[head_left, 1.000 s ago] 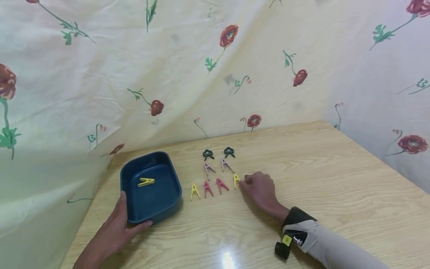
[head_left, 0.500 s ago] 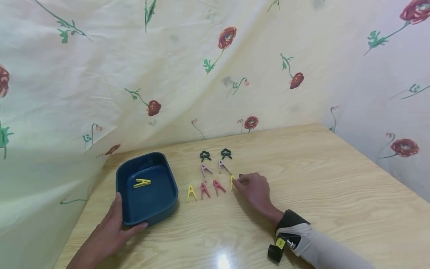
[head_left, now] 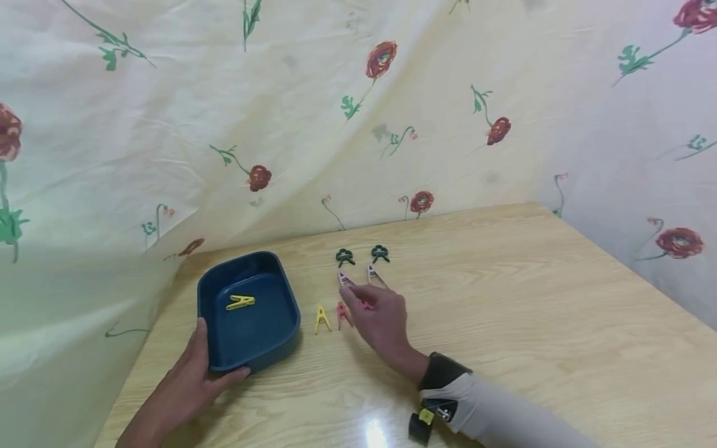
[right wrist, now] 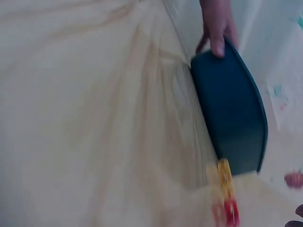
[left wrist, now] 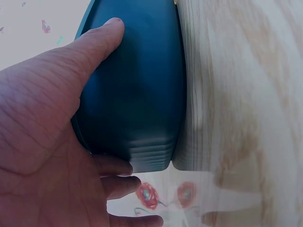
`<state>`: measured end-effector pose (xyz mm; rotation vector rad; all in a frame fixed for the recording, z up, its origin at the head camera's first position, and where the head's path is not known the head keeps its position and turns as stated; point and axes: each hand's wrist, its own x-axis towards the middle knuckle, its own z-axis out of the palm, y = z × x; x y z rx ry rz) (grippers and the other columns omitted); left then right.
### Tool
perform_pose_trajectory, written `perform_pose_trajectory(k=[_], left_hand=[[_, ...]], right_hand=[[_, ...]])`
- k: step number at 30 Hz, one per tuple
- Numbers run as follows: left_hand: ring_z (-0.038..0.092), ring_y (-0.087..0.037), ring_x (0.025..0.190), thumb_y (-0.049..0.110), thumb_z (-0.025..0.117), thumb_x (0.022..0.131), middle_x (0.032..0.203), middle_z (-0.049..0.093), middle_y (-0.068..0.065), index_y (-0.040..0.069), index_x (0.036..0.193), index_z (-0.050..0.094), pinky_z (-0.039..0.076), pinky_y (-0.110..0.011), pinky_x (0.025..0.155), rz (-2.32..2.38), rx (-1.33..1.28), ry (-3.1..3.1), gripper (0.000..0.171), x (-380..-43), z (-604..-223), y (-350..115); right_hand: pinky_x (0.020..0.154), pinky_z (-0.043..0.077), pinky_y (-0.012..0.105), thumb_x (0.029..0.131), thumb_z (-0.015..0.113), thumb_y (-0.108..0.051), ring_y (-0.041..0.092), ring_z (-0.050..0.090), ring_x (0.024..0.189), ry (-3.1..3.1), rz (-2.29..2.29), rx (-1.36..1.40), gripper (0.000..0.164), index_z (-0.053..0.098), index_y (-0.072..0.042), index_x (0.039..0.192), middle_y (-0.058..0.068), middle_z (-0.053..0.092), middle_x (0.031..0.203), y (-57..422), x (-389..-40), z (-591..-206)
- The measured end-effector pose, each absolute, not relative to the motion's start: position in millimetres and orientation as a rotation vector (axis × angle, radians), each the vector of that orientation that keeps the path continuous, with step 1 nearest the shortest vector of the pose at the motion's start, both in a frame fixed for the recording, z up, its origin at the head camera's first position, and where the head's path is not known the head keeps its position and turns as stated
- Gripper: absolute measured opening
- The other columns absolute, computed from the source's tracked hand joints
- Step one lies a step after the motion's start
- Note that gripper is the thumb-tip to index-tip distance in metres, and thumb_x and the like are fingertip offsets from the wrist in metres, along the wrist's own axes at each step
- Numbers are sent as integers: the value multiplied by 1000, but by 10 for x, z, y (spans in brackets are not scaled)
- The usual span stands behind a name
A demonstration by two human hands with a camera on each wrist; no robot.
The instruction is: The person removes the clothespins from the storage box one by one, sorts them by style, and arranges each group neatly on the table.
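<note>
A dark blue plastic tub [head_left: 271,358] stands on the table at left, a yellow clothespin [head_left: 241,302] lying inside. My left hand [head_left: 187,379] holds its near left corner, thumb [left wrist: 102,40] along the near wall and fingers round the left side. My right hand [head_left: 381,320] is over the clothespin rows, thumb and forefinger together in a pinch beside a lilac clothespin [head_left: 345,279]. The yellow clothespin it pinches is hidden behind the hand. Just left of it lie a red clothespin [head_left: 343,315] and another yellow clothespin [head_left: 322,319]; a second red clothespin [head_left: 365,305] is mostly covered.
Behind the hand lie another lilac clothespin [head_left: 376,275] and two dark green clips, a left clip [head_left: 344,257] and a right clip [head_left: 379,253]. A flowered cloth [head_left: 313,124] hangs along the back and sides of the wooden table [head_left: 504,280].
My right hand has moved left from the row's right end, where it pinched a yellow clothespin, and now covers part of the red and lilac ones. The left hand and tub stay put.
</note>
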<state>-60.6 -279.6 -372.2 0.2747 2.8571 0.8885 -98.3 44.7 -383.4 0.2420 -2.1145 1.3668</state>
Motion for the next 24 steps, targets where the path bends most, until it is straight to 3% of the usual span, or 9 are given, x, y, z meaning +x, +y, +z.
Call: perform_pose_trajectory(k=[7,17,24], left_hand=[[11,-58,142,70,66,81,159,-11,-35,5,148,-33,26,-73,104,843,237,2835,136,-614,-3712,-2782],[15,-60,140,73,64,81,158,-10,-36,5,148,-33,29,-72,103,792,210,2850,137,-585,-3687,-2782],[25,-57,138,64,67,85,158,1,-38,0,152,-26,36,-68,100,902,356,2912,131,-584,-3706,-2805]], right_hand=[[76,59,34,95,70,-30,9,72,90,-2035,1390,341,22,79,-11,101,-1,76,97,-20,-926,-3770],[72,57,23,98,65,-36,1,70,87,-2094,1465,523,35,72,-8,119,0,76,103,-537,-814,-3630],[69,50,14,102,50,-50,-5,66,82,-2422,1387,624,43,75,-15,110,-7,74,99,-812,-907,-3384]])
